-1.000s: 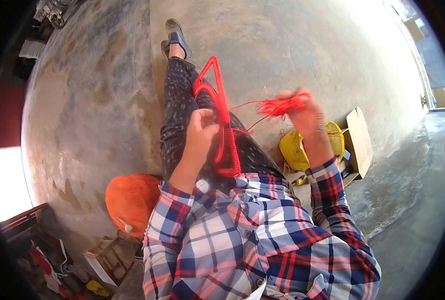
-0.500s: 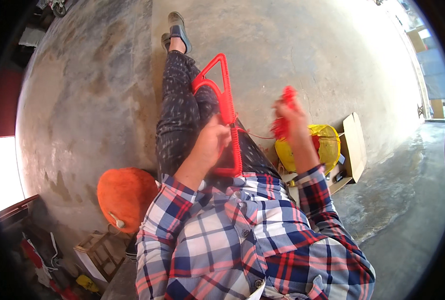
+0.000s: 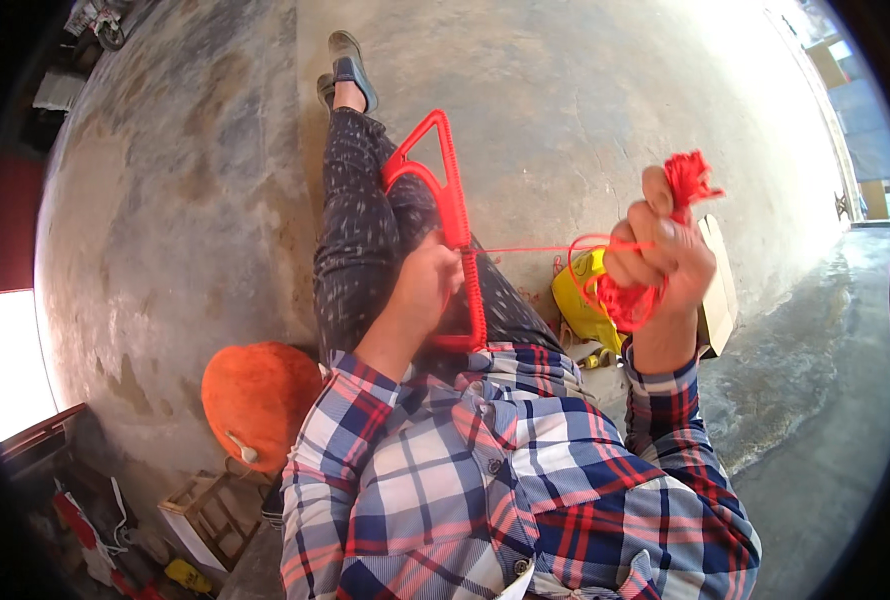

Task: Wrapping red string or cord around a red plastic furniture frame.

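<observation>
A red frame [image 3: 451, 205] of straight and curved bars, wound with red cord, lies lengthwise over my outstretched legs [image 3: 350, 235]. My left hand [image 3: 423, 285] is closed around its middle, near where a strand is tied on. Raised to the right, my right hand [image 3: 665, 255] grips a bunched hank of red cord [image 3: 693, 180], whose ends stick out above the fist and loop below it. A thin red strand [image 3: 525, 249] runs straight between the frame and the right hand. My left fingertips are partly hidden behind the frame.
A yellow object [image 3: 580, 305] and a cardboard box [image 3: 717, 285] sit on the concrete floor beyond my right forearm. On my left is an orange rounded object [image 3: 260, 400] with a pale stub. A small wooden frame [image 3: 210, 515] stands behind it.
My right hand has swung out to the right and closer to me with the red cord. The strand, slack before, is now drawn straight. My left hand stays on the frame.
</observation>
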A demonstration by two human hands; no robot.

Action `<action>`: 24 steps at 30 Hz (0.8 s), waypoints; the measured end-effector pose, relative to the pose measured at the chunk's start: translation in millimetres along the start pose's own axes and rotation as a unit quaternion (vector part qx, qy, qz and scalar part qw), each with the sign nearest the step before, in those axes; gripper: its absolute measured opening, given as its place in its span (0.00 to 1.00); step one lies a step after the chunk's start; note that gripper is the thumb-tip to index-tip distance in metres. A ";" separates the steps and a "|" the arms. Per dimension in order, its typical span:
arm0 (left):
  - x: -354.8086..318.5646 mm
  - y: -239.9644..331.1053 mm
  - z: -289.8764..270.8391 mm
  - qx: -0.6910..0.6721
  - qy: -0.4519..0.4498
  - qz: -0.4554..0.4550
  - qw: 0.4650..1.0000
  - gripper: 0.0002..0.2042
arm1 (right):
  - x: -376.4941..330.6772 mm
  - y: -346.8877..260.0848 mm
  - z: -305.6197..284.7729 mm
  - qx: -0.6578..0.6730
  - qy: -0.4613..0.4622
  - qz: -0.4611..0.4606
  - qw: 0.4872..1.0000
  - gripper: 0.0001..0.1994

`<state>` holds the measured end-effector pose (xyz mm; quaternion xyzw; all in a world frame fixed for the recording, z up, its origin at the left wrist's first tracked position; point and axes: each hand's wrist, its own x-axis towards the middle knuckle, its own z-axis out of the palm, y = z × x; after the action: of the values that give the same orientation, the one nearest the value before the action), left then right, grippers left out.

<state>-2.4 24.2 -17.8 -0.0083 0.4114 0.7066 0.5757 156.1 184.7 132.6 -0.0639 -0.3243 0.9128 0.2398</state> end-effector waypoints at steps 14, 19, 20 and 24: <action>-30.7 17.1 43.0 0.596 0.102 0.447 0.659 0.12 | -7.5 19.2 21.1 -0.012 -0.171 -0.008 0.985 0.13; -14.0 22.2 -10.9 0.333 0.206 0.309 0.867 0.06 | 27.3 43.7 -42.6 -0.543 -0.275 -0.011 0.794 0.09; -15.4 21.2 -27.6 0.393 0.209 0.228 0.866 0.09 | 27.4 62.6 -60.7 -0.650 -0.258 0.002 0.715 0.11; -28.1 7.1 -20.1 0.487 0.178 0.048 0.854 0.18 | 29.5 107.7 -56.8 -0.665 -0.161 0.156 0.712 0.15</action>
<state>-8.0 -10.4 -13.5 0.1667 0.7981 0.4295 0.3882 103.0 158.0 22.3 -0.1090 -0.8669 0.4819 -0.0658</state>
